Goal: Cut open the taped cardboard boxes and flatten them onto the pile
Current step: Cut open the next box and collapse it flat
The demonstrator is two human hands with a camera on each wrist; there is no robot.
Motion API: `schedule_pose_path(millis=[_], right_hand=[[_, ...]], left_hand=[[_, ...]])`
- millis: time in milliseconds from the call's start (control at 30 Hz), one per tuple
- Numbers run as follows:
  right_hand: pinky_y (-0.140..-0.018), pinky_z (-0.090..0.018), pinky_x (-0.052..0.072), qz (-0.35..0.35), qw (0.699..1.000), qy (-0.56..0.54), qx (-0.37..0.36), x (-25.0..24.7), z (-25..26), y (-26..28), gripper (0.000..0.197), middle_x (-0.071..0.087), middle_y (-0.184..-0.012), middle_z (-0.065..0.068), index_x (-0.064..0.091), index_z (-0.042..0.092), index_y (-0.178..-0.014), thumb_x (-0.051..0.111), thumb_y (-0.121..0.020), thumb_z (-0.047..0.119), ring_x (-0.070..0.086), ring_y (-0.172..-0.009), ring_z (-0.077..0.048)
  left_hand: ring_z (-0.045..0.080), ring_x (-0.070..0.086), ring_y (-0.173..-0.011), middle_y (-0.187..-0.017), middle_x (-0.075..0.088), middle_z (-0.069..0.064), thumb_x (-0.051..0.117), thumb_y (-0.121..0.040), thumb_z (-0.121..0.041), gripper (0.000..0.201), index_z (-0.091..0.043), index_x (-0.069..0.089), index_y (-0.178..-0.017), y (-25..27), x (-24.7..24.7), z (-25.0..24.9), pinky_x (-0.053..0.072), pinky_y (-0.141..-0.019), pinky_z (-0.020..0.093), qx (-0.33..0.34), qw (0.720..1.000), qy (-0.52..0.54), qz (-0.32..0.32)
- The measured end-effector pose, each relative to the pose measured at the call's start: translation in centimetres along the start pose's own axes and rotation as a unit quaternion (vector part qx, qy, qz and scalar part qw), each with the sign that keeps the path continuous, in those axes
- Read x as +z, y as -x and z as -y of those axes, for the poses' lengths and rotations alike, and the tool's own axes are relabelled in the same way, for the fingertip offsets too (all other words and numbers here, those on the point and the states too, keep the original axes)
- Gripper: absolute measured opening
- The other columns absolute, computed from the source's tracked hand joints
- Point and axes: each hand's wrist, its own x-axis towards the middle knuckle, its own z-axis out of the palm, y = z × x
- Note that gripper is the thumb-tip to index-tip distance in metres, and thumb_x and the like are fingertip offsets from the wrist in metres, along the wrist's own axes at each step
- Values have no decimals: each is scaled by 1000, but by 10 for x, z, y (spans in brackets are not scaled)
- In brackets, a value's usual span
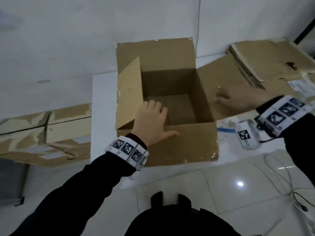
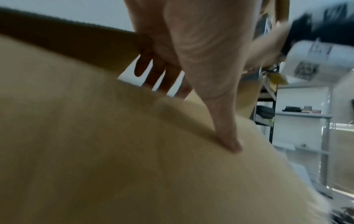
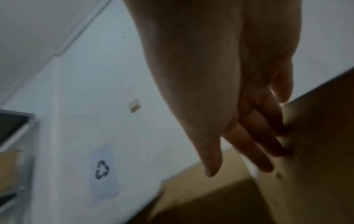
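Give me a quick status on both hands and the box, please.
Left hand grips open box near wall. Right hand flat on right flap. Box still unflattened. Nothing blocking.

The open cardboard box [image 1: 170,82] is plain brown inside and out, on a white worktop [image 1: 104,92]. Right of the box, flattened cardboard [image 1: 272,60] is paler tan with a dark stain; left of it, a brown box [image 1: 51,133] bears torn pale patches. Both sleeves [image 1: 85,184] are black, the wristbands [image 1: 127,149] white with black square markers
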Motion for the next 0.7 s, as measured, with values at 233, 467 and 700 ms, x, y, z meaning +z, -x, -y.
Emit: schedule_pose_path(millis=[233, 467, 700], right_hand=[[-52, -37, 57, 21, 930, -342, 136, 53, 32, -33, 55, 48, -133, -17, 33, 11, -140, 52, -95, 37, 60, -100, -38], [-59, -38, 54, -51, 865, -483, 126, 51, 39, -14, 27, 64, -99, -15, 54, 3, -120, 41, -97, 7, 62, -76, -27], [-90, -40, 47, -336, 760, -545, 114, 92, 116, -4, 56, 46, -120, 0, 27, 9, -140, 47, -88, -2, 50, -106, -20]], left_hand=[[33, 56, -98, -108, 61, 13, 56, -84, -59, 55, -13, 60, -114, 64, 27, 111, 41, -85, 43, -230, 967, 103, -48], [22, 55, -118, -137, 51, 6, 72, -81, -37, 65, -18, 44, -138, 58, 68, 139, 53, -82, 35, -274, 804, 518, 107], [22, 34, -137, -151, 34, 7, 55, -91, -46, 68, -22, 26, -148, -13, -19, 130, 31, -112, 38, -131, 889, 422, -120]])
